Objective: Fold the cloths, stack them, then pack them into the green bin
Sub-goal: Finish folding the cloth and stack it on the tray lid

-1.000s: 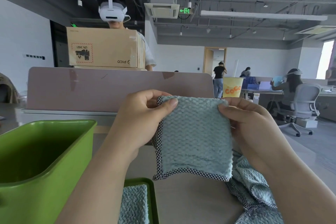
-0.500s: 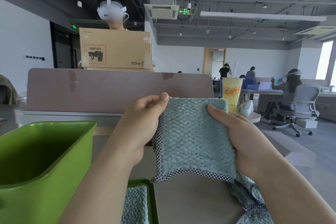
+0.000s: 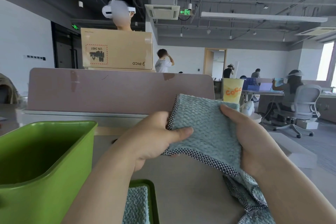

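Right of the tall green plastic bin (image 3: 36, 203), a folded pale-blue waffle-weave cloth with checked trim (image 3: 205, 129) is held up above the grey tabletop (image 3: 181, 187).
Bare tabletop lies between the bin's right wall and the cloth. Just right of the bin, the left hand (image 3: 152, 138) pinches the cloth's left checked edge, thumb flat across its front, fingers behind. Farther right, the right hand (image 3: 254, 142) clasps the opposite edge, thumb on front. Both forearms reach up and forward.
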Action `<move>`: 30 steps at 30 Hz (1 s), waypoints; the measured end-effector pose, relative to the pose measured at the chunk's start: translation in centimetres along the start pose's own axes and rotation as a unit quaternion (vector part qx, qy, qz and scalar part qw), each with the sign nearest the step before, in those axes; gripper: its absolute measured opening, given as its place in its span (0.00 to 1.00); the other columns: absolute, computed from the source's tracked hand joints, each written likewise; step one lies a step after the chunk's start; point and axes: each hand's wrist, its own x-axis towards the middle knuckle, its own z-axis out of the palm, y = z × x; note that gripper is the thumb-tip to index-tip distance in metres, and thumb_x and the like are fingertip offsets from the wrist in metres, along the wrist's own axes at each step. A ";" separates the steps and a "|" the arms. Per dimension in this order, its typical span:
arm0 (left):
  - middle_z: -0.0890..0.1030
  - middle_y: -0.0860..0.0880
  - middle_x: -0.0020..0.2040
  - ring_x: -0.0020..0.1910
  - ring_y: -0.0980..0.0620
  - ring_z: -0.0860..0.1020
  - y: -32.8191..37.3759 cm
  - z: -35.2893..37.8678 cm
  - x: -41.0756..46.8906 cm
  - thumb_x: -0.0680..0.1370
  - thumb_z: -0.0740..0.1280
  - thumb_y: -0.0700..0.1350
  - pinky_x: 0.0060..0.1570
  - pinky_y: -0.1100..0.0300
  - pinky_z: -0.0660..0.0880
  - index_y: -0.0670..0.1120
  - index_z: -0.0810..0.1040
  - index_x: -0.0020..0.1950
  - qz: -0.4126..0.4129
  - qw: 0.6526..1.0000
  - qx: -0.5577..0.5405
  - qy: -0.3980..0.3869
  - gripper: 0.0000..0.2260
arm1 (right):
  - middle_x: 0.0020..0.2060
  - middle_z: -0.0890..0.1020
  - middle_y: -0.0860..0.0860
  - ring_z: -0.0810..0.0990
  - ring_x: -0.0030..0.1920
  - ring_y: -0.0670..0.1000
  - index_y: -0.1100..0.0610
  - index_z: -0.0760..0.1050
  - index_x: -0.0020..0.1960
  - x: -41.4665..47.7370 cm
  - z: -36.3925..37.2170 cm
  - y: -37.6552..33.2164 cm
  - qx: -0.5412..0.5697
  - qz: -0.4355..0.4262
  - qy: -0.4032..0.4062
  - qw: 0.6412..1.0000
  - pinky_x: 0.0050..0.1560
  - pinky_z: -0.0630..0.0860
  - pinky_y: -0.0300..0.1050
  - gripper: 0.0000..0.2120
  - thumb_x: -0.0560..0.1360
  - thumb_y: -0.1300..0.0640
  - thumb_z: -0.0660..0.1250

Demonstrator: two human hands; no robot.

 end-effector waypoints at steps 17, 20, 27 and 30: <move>0.84 0.48 0.46 0.42 0.48 0.83 0.1 -0.3 0.0 0.75 0.63 0.60 0.40 0.52 0.81 0.49 0.78 0.49 -0.009 0.996 0.005 0.087 0.16 | 0.41 0.86 0.58 0.85 0.38 0.55 0.64 0.79 0.48 0.4 0.7 1.6 -0.104 -0.080 -0.011 0.991 0.38 0.82 0.48 0.09 0.79 0.61 0.61; 0.81 0.54 0.43 0.43 0.57 0.78 0.2 -0.2 0.2 0.71 0.61 0.66 0.43 0.59 0.73 0.54 0.77 0.43 0.021 0.986 0.026 0.165 0.17 | 0.45 0.85 0.61 0.84 0.46 0.62 0.63 0.78 0.49 0.3 1.0 2.1 -0.158 -0.140 0.007 0.977 0.51 0.80 0.62 0.08 0.79 0.60 0.62; 0.84 0.56 0.40 0.40 0.60 0.81 0.4 -0.3 0.5 0.77 0.63 0.55 0.38 0.61 0.73 0.50 0.81 0.45 0.112 0.960 0.012 0.258 0.11 | 0.46 0.85 0.61 0.84 0.48 0.63 0.63 0.79 0.46 -0.4 1.8 2.5 -0.155 -0.172 -0.013 0.973 0.52 0.79 0.66 0.12 0.75 0.53 0.66; 0.84 0.52 0.41 0.39 0.57 0.80 0.1 -0.2 0.6 0.78 0.61 0.56 0.40 0.58 0.74 0.48 0.80 0.44 0.133 0.955 0.073 0.256 0.15 | 0.48 0.84 0.63 0.83 0.51 0.65 0.63 0.80 0.44 -0.5 1.9 2.2 -0.145 -0.185 -0.008 0.972 0.55 0.77 0.67 0.15 0.72 0.50 0.68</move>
